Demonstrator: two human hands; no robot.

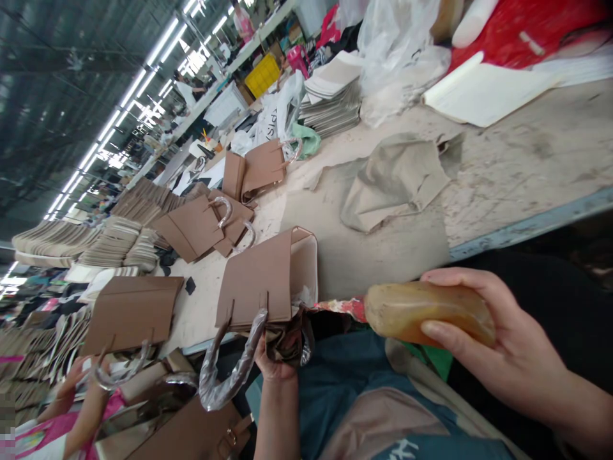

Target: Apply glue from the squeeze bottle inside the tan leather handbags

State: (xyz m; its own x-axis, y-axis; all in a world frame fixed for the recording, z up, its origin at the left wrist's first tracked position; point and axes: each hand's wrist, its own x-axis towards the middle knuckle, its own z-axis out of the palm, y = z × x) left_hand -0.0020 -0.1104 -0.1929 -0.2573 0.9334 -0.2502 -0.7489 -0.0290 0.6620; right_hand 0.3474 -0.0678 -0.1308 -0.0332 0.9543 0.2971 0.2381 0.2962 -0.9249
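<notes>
My right hand (502, 345) is closed round a yellowish squeeze bottle (407, 313). The bottle lies nearly level, and its red, crusted nozzle (342, 308) points left at the mouth of a brown handbag (256, 278). That bag rests on its side at the table's near edge, its pale inside partly showing. Below it, my left hand (274, 365) grips the bag by the dark, crumpled lining (282, 342); the fingers are partly hidden. Plastic-wrapped handles (230, 383) hang down from the bag. Whether the nozzle touches the bag I cannot tell.
More brown bags (191, 227) lie farther along the table (522, 153), beside stacked panels (115, 239). A crumpled cloth (397, 179), a paper stack (332, 96) and clear plastic (397, 57) are ahead. At lower left, a co-worker's arms (89, 409) reach to another bag (129, 313).
</notes>
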